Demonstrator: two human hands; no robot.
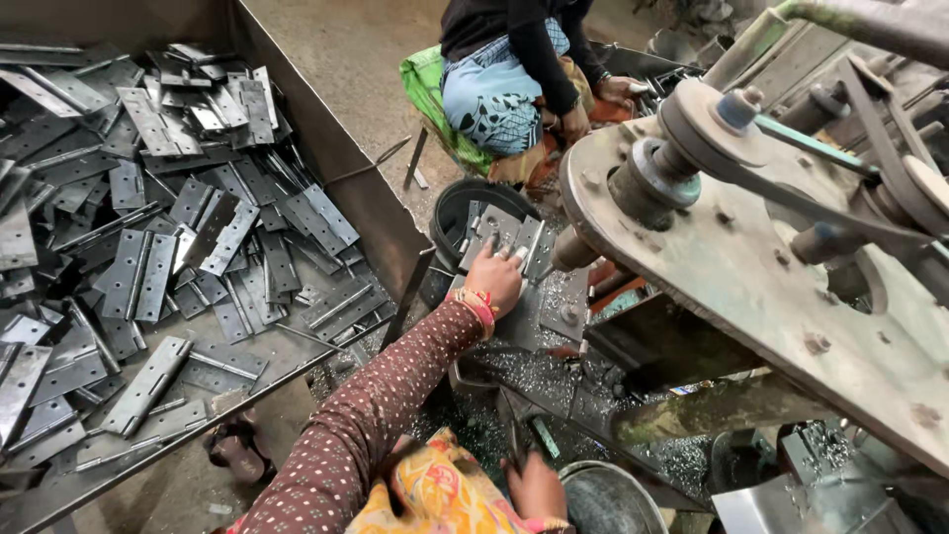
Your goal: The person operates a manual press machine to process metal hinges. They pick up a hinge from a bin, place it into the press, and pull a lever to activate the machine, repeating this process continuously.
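Even soft daylight, faint shadows, dull sheen on metal, wide-angle bending at edges, sharp focus

Hinge plates in the left tray: dull steel grey, some with paler bright faces. Tray wall: dark brown-grey. Floor, far centre: dusty tan. Sleeve on the left arm: maroon-brown with small pale dots. Bangles at that wrist: red and gold. Garment at near centre: orange-yellow with red and white print. Machine plate, right: grey-green, worn, with rust-brown spots. Bucket beyond the left hand: black. Other person, far: black top, light blue cloth with dark pattern, green fabric beside it.
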